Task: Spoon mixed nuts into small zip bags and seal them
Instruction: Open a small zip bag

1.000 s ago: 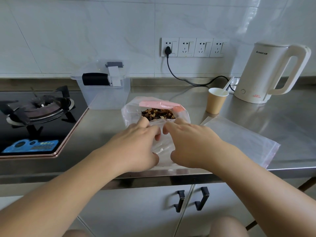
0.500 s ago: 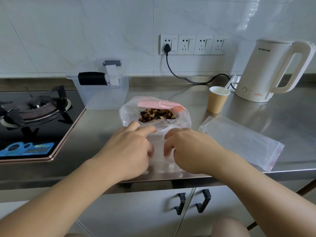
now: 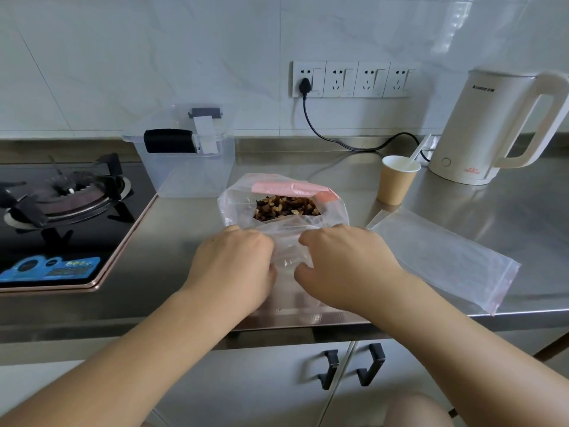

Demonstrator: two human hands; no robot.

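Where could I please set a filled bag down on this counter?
Bare steel lies between the hob and the nut bag, and right of the paper cup below the kettle. The middle is crowded.

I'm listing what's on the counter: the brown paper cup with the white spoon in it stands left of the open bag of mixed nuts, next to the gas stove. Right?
No. The head view shows the brown paper cup right of the open clear plastic bag of mixed nuts, beside the white electric kettle.

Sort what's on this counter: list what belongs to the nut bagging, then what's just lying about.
For the job:
big bag of mixed nuts
small zip bag, gripped by left hand and right hand
spare zip bags
spoon in paper cup

Lying about:
kettle
clear plastic box
gas stove
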